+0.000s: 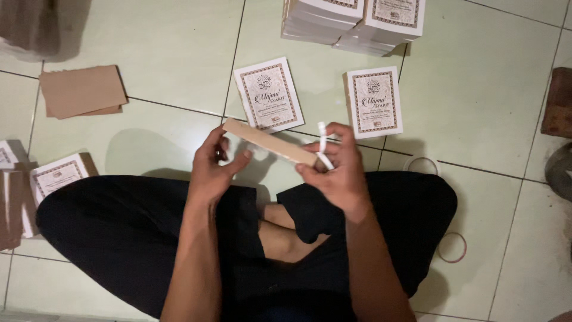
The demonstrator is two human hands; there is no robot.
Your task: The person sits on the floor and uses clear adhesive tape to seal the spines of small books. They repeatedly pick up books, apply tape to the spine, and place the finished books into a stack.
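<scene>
Both hands hold one small book (271,142) edge-up over the lap, left hand (211,170) pinching its far end, right hand (336,170) closed on the near end and a white strip (323,149).

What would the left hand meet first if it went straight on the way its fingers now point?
Probably the booklet lying flat on the floor tiles; the left hand points up and slightly right past the board end it holds. Depth is unclear.

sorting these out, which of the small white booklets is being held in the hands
The booklet seen edge-on, gripped by the left hand and right hand. The other two booklets lie flat on the floor, covers up.
</scene>
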